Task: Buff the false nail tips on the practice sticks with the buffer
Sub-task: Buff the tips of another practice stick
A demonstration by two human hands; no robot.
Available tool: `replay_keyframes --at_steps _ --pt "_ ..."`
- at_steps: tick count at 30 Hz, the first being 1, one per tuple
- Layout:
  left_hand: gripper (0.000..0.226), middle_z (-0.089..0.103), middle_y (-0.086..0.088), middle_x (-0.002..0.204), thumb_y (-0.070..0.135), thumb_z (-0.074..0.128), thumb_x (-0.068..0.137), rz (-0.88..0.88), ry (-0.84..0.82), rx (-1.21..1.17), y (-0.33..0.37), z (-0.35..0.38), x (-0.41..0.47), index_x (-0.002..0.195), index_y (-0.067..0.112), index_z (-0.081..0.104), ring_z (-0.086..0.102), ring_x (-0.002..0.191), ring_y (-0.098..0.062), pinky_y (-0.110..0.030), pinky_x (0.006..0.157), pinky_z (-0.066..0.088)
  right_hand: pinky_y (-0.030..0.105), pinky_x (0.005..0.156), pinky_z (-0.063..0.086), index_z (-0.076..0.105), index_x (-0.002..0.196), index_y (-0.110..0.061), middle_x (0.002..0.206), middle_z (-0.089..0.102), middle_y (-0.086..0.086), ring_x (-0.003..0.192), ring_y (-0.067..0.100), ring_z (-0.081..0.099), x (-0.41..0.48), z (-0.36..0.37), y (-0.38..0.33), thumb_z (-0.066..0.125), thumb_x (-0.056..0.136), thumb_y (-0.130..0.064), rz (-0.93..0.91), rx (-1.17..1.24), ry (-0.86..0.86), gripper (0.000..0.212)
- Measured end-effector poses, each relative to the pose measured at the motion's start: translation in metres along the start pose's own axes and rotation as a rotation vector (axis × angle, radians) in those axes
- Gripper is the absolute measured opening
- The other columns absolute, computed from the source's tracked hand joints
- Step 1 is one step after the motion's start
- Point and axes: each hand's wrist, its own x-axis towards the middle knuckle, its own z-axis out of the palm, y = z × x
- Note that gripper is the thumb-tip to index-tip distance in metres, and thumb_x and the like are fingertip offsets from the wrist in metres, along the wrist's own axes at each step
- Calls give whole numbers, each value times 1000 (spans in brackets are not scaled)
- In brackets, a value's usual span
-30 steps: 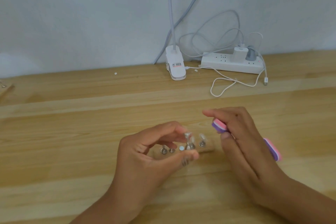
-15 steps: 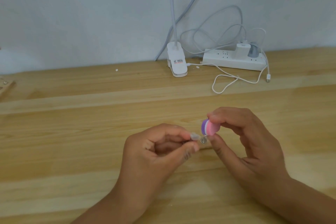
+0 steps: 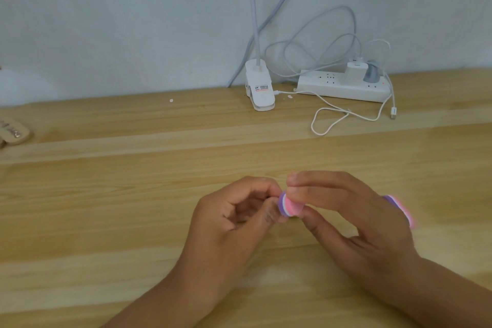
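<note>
Our right grip (image 3: 354, 224) clamps the pink-and-purple foam buffer block (image 3: 290, 207), whose end hides what, if anything, our curled left grip (image 3: 234, 221) pinches over the pale wooden worktop (image 3: 133, 194), so we fear a blind, heavy stroke could graze skin or flick the nail tip loose.

The buffer (image 3: 290, 207) is showing bands of purple, white and pink at its rounded end, with the same purple and pink peeking out at its other end. The bench (image 3: 133, 194) is running in pale honey planks, darker grain streaking through them. Along its far edge a white lamp clip (image 3: 262, 100) is wearing a label (image 3: 261, 87) printed in black and red, and a white power strip (image 3: 327, 85) is carrying a white charger (image 3: 352, 72), a grey plug (image 3: 372, 74) and a red light (image 3: 382, 83). White cables (image 3: 330, 120) are looping there. The wall (image 3: 119, 21) is looking pale grey. At the left edge a tan wooden piece (image 3: 14, 133) is bearing dark marks.
</note>
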Motion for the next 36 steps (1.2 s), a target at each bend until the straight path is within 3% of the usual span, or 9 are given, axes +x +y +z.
replay_keyframes --at_steps 3,6,11,17,28,33,36 --pt "2 61 4 70 20 65 90 20 -8 49 0 0 -2 88 18 67 51 60 -4 -17 56 42 20 97 49 70 109 -12 114 68 6 112 10 66 1 -2 2 68 87 -3 -26 -4 0 24" --pt "10 58 7 69 23 60 90 13 -24 23 0 -1 -2 88 16 65 49 57 -1 -15 55 40 17 99 47 71 106 -7 113 69 5 114 8 65 0 -2 4 70 88 0 -9 -38 14 20" --pt "17 58 -1 68 31 58 89 -44 -64 7 -2 -3 -2 88 15 64 48 48 -9 -22 47 42 23 99 51 71 107 -9 115 69 10 116 13 66 -2 -3 7 71 82 12 -65 -27 -14 33" --pt "13 65 -4 74 24 60 89 -55 -68 -10 -3 -1 -3 90 12 66 56 53 -4 -20 49 46 22 99 51 69 107 -8 115 68 10 117 13 66 -3 -2 3 66 88 8 -129 -49 -20 25" --pt "18 65 -10 80 29 62 88 -84 -61 20 -3 -1 -3 92 13 68 63 61 -7 -25 48 49 17 99 48 71 108 -3 116 69 9 114 10 66 0 -3 5 71 78 12 -80 -103 -26 34" --pt "12 66 -5 77 22 62 90 -100 -61 14 -2 -1 -4 91 11 67 60 54 -3 -22 49 48 16 101 47 71 110 -7 119 69 8 118 7 64 -1 -5 7 70 82 10 -72 -133 -48 33" --pt "9 66 -7 77 17 60 89 -102 -45 -2 -2 0 -3 88 12 67 57 52 -6 -22 50 48 14 105 43 71 114 -9 123 70 9 121 5 60 -2 -1 4 53 103 -6 -97 -105 -117 21"
